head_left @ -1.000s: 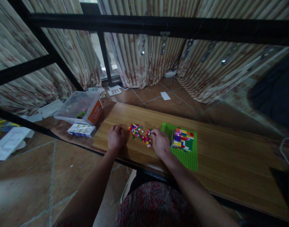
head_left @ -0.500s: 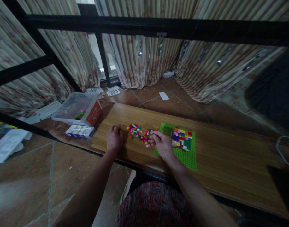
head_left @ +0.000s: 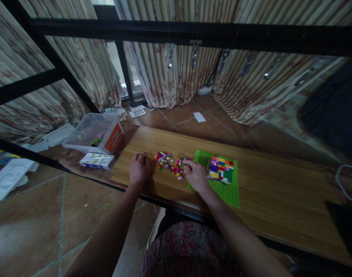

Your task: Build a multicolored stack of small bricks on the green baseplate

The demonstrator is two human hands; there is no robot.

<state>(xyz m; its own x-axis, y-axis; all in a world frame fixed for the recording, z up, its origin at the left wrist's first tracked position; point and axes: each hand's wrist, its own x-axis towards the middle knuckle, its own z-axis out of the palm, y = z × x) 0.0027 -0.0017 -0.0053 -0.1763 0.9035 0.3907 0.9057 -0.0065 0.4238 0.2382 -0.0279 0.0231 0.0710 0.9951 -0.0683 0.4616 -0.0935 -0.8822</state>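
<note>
Left hand (head_left: 139, 170): rests on counter (head_left: 279, 184), fingers curled in; whether anything held, cannot tell. Right hand (head_left: 196, 176): thumb and forefinger drawn together at right end of loose bricks (head_left: 173, 169); whether brick pinched, cannot tell. Loose bricks: mixed colors, scattered between hands. Green baseplate (head_left: 226, 194): lies right of them, multicolored brick build (head_left: 220, 169) on it. Clear bin (head_left: 83, 132): off counter's left end.

We observe small loose multicoloured bricks (head_left: 165, 156) scattered left of a flat, studded green baseplate (head_left: 226, 195); toward the baseplate's far edge, we note an assembled multicoloured brick block (head_left: 221, 169).
</note>
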